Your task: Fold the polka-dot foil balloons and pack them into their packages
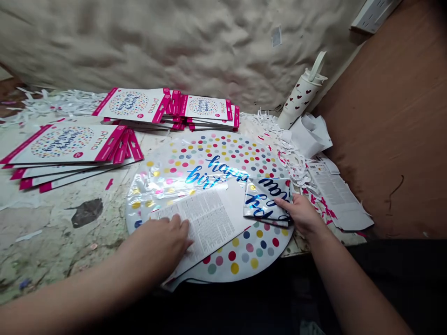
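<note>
A round foil balloon (pixel 244 251) lies flat before me, white with coloured dots and blue "happy birthday" lettering. Across it rests a white card packet (pixel 209 223), its back covered in small print. My left hand (pixel 164 246) is on the packet's left part with fingers bent against it; the underside of its grip is hidden. At the packet's right end is a folded foil balloon (pixel 267 200) with blue lettering, a compact square. My right hand (pixel 302 211) pinches its right edge, thumb on top. The folded balloon overlaps the packet's end; whether any of it is inside, I cannot tell.
Pink-and-white balloon packets lie in stacks at left (pixel 66 144), back centre (pixel 132 104) and further right (pixel 207 108). A cream tumbler with hearts (pixel 300 97) stands at back right among shredded paper (pixel 296 163). Printed sheets (pixel 338 195) lie beside a brown side panel (pixel 394 130).
</note>
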`<action>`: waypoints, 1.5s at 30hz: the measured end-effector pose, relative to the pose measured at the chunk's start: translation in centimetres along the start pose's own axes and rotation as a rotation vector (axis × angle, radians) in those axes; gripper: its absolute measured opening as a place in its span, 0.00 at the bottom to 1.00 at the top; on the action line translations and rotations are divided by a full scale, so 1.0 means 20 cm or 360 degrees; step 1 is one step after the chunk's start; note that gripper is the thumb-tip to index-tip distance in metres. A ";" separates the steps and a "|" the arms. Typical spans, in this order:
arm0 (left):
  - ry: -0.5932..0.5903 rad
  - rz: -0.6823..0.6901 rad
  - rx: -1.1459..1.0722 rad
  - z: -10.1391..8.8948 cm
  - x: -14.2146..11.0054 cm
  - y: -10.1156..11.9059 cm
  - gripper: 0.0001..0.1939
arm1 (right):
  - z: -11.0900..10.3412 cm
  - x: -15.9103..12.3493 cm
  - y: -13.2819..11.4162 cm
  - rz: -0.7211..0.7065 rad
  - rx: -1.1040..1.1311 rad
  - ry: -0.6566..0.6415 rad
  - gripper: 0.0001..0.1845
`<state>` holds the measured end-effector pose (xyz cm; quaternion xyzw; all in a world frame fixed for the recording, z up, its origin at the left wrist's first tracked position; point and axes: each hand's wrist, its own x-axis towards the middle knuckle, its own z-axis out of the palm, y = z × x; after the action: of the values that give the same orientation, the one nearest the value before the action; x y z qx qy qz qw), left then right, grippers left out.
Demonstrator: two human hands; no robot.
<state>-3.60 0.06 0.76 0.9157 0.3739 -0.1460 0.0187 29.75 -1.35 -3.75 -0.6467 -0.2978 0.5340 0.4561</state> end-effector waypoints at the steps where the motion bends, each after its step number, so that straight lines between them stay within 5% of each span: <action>1: -0.0043 0.0076 -0.0021 -0.05 0.05 0.02 0.16 | 0.01 0.01 -0.01 -0.0029 -0.0028 0.0007 0.20; 4: 0.0244 0.0370 -0.0154 -0.15 0.29 0.04 0.11 | 0.06 0.04 -0.02 -0.0198 -0.0196 0.0077 0.21; 9: 0.0558 0.0748 -0.0333 -0.09 0.53 0.03 0.07 | 0.09 0.02 -0.03 -0.0415 -0.0561 0.0164 0.18; 16: 0.0713 0.0854 -0.0285 -0.11 0.49 0.00 0.07 | 0.11 -0.09 -0.19 -0.0243 -0.0640 -0.0211 0.16; 22: 0.0743 0.0941 -0.0151 -0.13 0.47 0.03 0.06 | 0.11 0.04 -0.22 0.0246 -0.0353 -0.0828 0.18; 26: 0.0768 0.0932 -0.0136 -0.12 0.46 0.05 0.06 | 0.18 0.08 -0.19 0.0334 -0.0208 -0.0722 0.19; 32: 0.0626 0.0896 -0.0240 -0.11 0.46 0.05 0.05 | 0.29 0.08 -0.18 0.0119 -0.0113 -0.0416 0.14; 41: 0.0632 0.0869 -0.0279 -0.12 0.46 0.05 0.07 | 0.39 0.09 -0.21 -0.0143 -0.0241 -0.0266 0.11; 45: 0.0640 0.0858 -0.0311 -0.12 0.45 0.04 0.07 | 0.42 0.04 -0.24 -0.0118 -0.0345 -0.0483 0.07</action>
<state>3.61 5.98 0.46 0.9858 0.1271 0.0838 0.0702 22.40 3.66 0.14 -0.5925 -0.4427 0.5730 0.3529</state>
